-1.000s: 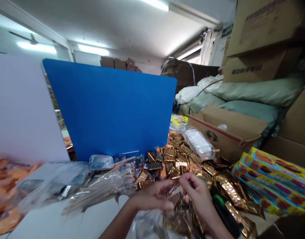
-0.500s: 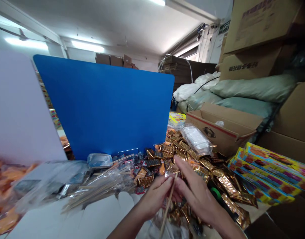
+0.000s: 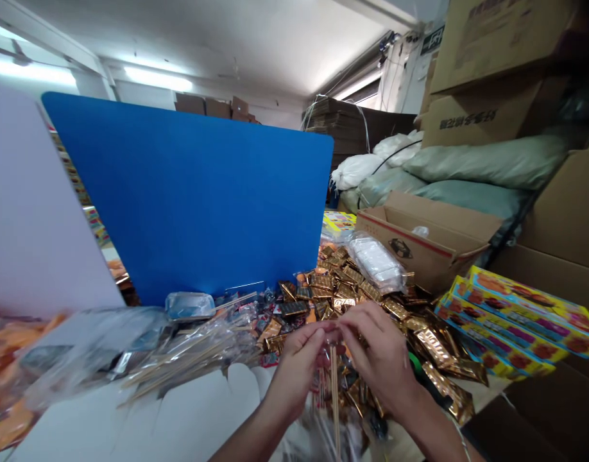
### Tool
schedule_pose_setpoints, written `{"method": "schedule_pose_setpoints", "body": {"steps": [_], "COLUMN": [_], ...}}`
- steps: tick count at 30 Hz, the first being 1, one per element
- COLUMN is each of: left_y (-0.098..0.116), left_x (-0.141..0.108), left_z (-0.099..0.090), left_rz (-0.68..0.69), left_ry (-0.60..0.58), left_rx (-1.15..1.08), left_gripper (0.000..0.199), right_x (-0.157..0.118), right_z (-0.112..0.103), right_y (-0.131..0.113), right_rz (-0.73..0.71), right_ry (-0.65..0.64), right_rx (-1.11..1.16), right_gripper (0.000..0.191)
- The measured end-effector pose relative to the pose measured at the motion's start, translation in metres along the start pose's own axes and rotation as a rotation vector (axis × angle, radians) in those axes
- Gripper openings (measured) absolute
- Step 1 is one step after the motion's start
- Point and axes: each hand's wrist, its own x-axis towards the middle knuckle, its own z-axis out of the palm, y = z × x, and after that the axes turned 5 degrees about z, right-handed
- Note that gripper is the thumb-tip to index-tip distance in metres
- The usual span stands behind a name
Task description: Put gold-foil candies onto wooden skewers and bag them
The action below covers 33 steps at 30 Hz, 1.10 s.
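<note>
The left hand (image 3: 294, 362) and the right hand (image 3: 378, 356) are near to each other, and the grip of each is pinching clear plastic (image 3: 327, 360) at the fingertips. Sticks (image 3: 335, 401) are just below, between the hands; whether they are inside the plastic, I cannot tell. Gold packets (image 3: 343, 303) lie around on the surface (image 3: 493, 387), with the box (image 3: 410, 247) behind them.

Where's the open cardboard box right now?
In the head view, right of centre, the open cardboard box sits just behind the colourful yellow boxes.
</note>
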Motion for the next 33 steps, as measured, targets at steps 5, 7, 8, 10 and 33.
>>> {"method": "schedule_pose_setpoints", "body": {"steps": [5,7,8,10,33], "left_y": [0.010,0.012,0.011,0.008,0.012], "left_x": [-0.005,-0.008,-0.009,-0.011,-0.004], "left_z": [0.004,0.006,0.006,0.008,0.005], "left_rz": [0.017,0.079,0.111,0.160,-0.086], "left_ry": [-0.191,-0.247,-0.256,-0.239,-0.162], "left_rx": [0.102,0.215,0.276,0.372,0.046], "left_gripper": [0.026,0.024,0.024,0.027,0.020], "right_x": [0.007,0.004,0.001,-0.004,-0.017], "right_z": [-0.013,-0.015,-0.015,-0.015,-0.024], "right_y": [-0.005,-0.010,-0.013,-0.012,0.025], "right_rz": [-0.196,-0.223,-0.249,-0.321,-0.427], "right_ry": [-0.273,-0.336,-0.341,-0.323,-0.063], "right_rx": [-0.154,-0.266,-0.346,-0.491,-0.076], "right_gripper": [0.018,0.015,0.014,0.013,0.028]}}
